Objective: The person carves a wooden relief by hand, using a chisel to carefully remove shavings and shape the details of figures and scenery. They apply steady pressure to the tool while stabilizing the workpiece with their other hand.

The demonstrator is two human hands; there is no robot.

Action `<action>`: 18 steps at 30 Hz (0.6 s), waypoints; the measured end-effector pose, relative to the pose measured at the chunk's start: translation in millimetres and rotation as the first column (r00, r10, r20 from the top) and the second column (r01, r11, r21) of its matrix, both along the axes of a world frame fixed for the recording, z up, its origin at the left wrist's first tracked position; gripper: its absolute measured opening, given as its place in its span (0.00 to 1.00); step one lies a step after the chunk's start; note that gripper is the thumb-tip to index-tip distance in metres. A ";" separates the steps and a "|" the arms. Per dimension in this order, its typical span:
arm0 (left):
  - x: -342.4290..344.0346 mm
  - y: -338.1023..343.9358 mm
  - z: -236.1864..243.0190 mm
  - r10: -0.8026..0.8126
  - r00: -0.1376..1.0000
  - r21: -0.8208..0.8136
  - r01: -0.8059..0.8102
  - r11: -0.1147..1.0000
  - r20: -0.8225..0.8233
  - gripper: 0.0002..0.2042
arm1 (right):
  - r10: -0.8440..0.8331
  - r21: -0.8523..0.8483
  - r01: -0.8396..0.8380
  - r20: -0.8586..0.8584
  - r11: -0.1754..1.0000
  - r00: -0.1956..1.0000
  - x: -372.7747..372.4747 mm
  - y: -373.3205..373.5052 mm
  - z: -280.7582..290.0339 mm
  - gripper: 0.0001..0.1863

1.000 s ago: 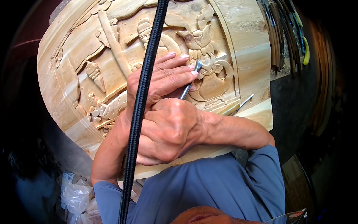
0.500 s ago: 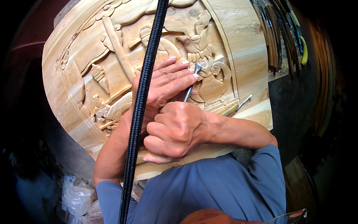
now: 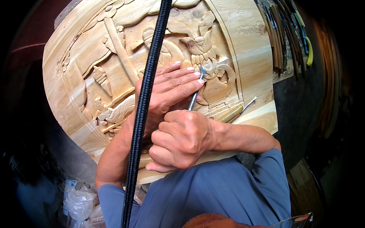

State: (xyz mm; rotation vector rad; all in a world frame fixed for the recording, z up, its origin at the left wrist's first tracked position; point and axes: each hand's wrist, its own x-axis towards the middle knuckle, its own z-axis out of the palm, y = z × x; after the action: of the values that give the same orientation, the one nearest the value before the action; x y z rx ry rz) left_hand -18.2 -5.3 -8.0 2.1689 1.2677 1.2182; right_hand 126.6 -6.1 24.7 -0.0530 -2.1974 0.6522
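Note:
A pale carved wood relief panel (image 3: pixel 253 57), with plant-like and curling raised shapes, lies in front of me. My right hand (image 3: pixel 180 138) is wrapped in a fist round the handle of a wood chisel (image 3: pixel 193 101), hiding that handle. The chisel's metal shaft runs up and away, and its flared tip rests by the carved petals. My left hand (image 3: pixel 173 85) lies over the carving with its fingers stretched together across the shaft near the tip. Its thumb tip shows beneath the shaft, so the shaft sits between fingers and thumb.
A second chisel (image 3: pixel 232 113) with a wooden handle lies on the panel beside my right forearm. Several more tools (image 3: pixel 279 38) are lined up at the far right, near a yellow-handled one (image 3: pixel 310 51). A black braided cord (image 3: pixel 146 83) crosses the view. Clear plastic bags (image 3: pixel 81 203) sit low left.
My right fist and the chisel have shifted slightly toward me, and the tip sits a little nearer. The left hand stays almost in place, its fingers still over the shaft.

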 end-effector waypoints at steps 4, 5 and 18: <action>-0.3 1.4 -2.4 -0.003 1.000 -0.002 0.003 1.000 -0.007 0.16 | -0.010 -0.016 0.010 0.003 1.000 1.000 -1.3 1.0 -3.5 0.28; -0.8 1.9 -2.8 -0.007 1.000 -0.003 0.007 1.000 -0.013 0.15 | -0.012 -0.018 0.012 0.008 1.000 1.000 -1.5 1.9 -3.3 0.28; -3.6 3.6 -3.5 0.025 1.000 -0.038 -0.024 0.999 0.018 0.15 | 0.006 -0.107 -0.002 0.037 0.994 0.999 -10.9 10.6 1.2 0.26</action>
State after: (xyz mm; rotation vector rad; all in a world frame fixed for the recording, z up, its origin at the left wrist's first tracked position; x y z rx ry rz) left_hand -21.8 -1.7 -11.6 2.1167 1.3031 1.2116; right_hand 115.7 4.5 25.9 -0.1167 -2.1971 0.7768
